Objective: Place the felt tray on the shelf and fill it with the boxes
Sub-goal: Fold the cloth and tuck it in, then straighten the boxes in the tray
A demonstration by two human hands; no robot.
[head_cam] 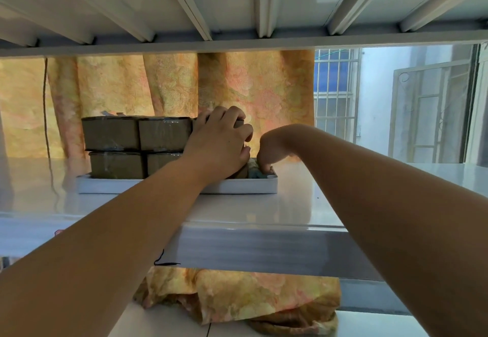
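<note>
Squarely on the glossy white shelf (264, 210) sits one shallow, rectangular, pale felt tray (237, 187). Brown cardboard boxes (111, 133), shiny with tape, are stacked in it in two layers: four in plain view, a fifth gripped on top by the left hand (219, 141). The right hand (269, 152) dips into the tray's right end; whether it holds anything cannot be told.
</note>
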